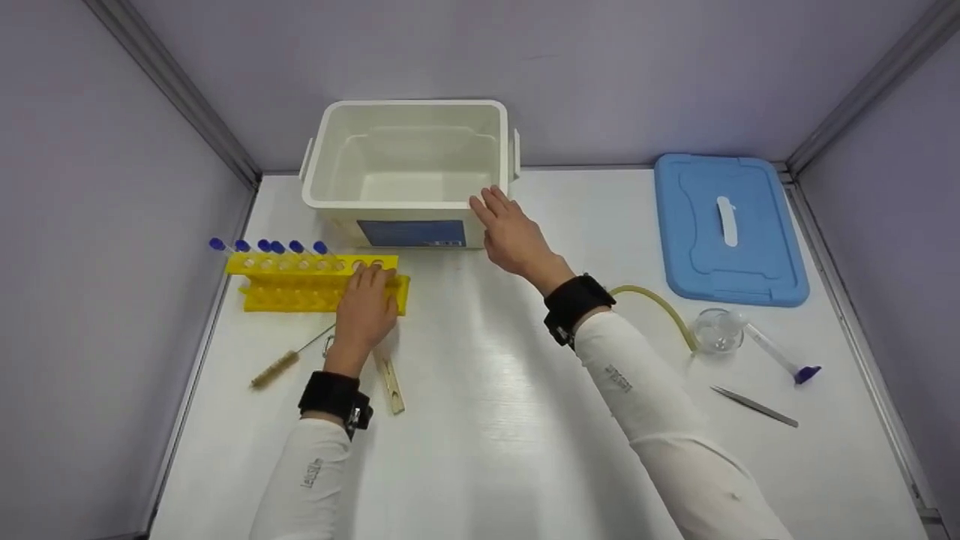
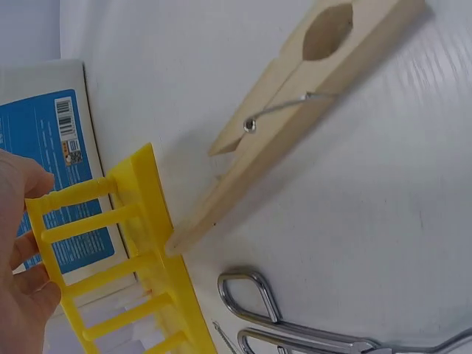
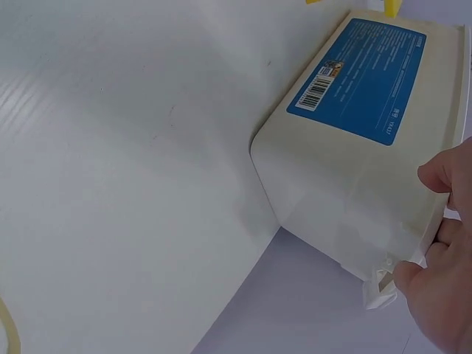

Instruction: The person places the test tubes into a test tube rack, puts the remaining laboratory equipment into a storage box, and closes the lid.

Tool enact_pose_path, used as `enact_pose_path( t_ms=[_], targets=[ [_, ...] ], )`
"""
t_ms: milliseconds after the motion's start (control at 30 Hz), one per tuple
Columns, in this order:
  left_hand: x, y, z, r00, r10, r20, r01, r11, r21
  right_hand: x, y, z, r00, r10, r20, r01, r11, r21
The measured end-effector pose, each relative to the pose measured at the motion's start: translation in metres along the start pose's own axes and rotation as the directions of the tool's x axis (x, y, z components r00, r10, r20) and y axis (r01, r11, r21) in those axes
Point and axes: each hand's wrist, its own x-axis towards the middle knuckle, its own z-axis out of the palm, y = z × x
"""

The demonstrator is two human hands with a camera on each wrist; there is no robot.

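Note:
My left hand [image 1: 365, 307] grips the right end of a yellow test tube rack [image 1: 281, 298]; in the left wrist view, the thumb and fingers are round its top plate. Several blue-capped test tubes [image 1: 264, 246] stand tilted in the rack's left part. My right hand [image 1: 516, 236] holds the near right corner of an open white storage box [image 1: 405, 204], its fingers over the rim. In the right wrist view, the blue label [image 3: 361, 81] shows on the box's side. Close to the left hand lie a wooden test tube clamp [image 2: 287, 103] and a metal looped-handle tool [image 2: 317, 324].
A tube brush [image 1: 276, 369] lies in front of the rack. To the right are a blue lid [image 1: 727, 247], a yellowish rubber tube [image 1: 667, 304], a clear glass vessel [image 1: 716, 334], a purple-based clear cylinder [image 1: 776, 351] and tweezers [image 1: 754, 406]. Walls enclose the table's back and sides.

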Motion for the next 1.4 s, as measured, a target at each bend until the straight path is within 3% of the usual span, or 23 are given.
enact_pose_path(
  t_ms=[367,633,767,900,1000,1200,1400],
  targets=[
    [-0.002,-0.018,-0.01,0.996,-0.079,0.036,0.08,0.996,-0.039,0.0,-0.003,-0.003,1.0,0.026,0.007,-0.026,0.999,-0.028],
    [0.0,-0.027,-0.013,0.994,-0.099,0.035,0.1,0.995,-0.02,0.004,-0.004,-0.001,0.995,0.015,-0.099,-0.029,0.989,-0.143],
    [-0.005,-0.03,-0.015,0.992,-0.12,0.037,0.12,0.993,-0.015,0.007,-0.005,0.0,0.992,-0.002,-0.126,-0.017,0.989,-0.149],
    [-0.012,-0.03,-0.013,0.995,-0.093,0.035,0.093,0.996,0.0,0.007,-0.006,-0.001,0.986,-0.014,-0.165,-0.011,0.989,-0.148],
    [-0.016,-0.027,-0.011,0.997,-0.07,0.013,0.07,0.998,-0.004,0.006,-0.005,-0.003,0.981,0.004,-0.192,-0.032,0.99,-0.141],
    [-0.021,-0.019,-0.01,0.994,-0.085,-0.068,0.08,0.994,-0.08,0.003,0.002,-0.007,0.978,0.037,-0.204,-0.065,0.989,-0.13],
    [-0.023,-0.009,-0.008,0.989,-0.022,-0.148,0.009,0.996,-0.089,-0.001,0.011,-0.006,0.979,0.041,-0.202,-0.074,0.985,-0.159]
  ],
)
